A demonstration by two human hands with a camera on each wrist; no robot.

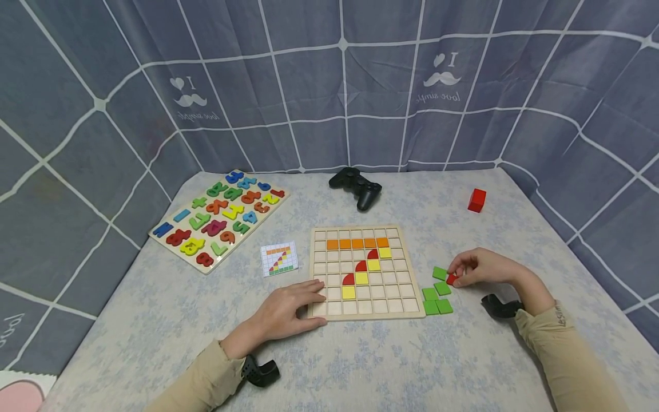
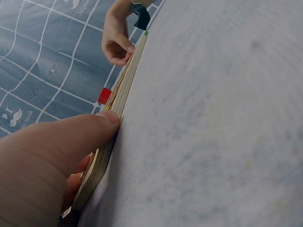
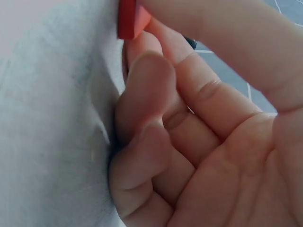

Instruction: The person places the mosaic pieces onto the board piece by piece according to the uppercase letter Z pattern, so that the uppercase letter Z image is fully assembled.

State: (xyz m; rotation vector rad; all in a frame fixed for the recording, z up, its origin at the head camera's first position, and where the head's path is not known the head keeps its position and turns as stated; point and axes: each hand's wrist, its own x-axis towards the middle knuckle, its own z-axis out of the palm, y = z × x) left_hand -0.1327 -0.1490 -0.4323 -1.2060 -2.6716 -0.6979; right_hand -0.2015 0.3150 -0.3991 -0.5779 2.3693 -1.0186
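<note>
Red piece (image 1: 452, 280) pinched, the right hand (image 1: 476, 268) has green tiles (image 1: 441, 288) just beside its grip. Thumb spread wide, the left hand (image 1: 286, 310) touches the wooden board (image 1: 364, 307).

Curtain (image 1: 319, 86) says mirrored "love simple"; puzzle board (image 1: 235, 241) shows digits (image 1: 205, 260) 1–8.

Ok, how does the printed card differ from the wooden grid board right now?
The printed card is smaller than the wooden grid board. The card shows a green bottom row; the board has no green pieces on it. The left hand touches the board, while the card lies untouched. Both show an orange row above a red-and-yellow diagonal.
</note>
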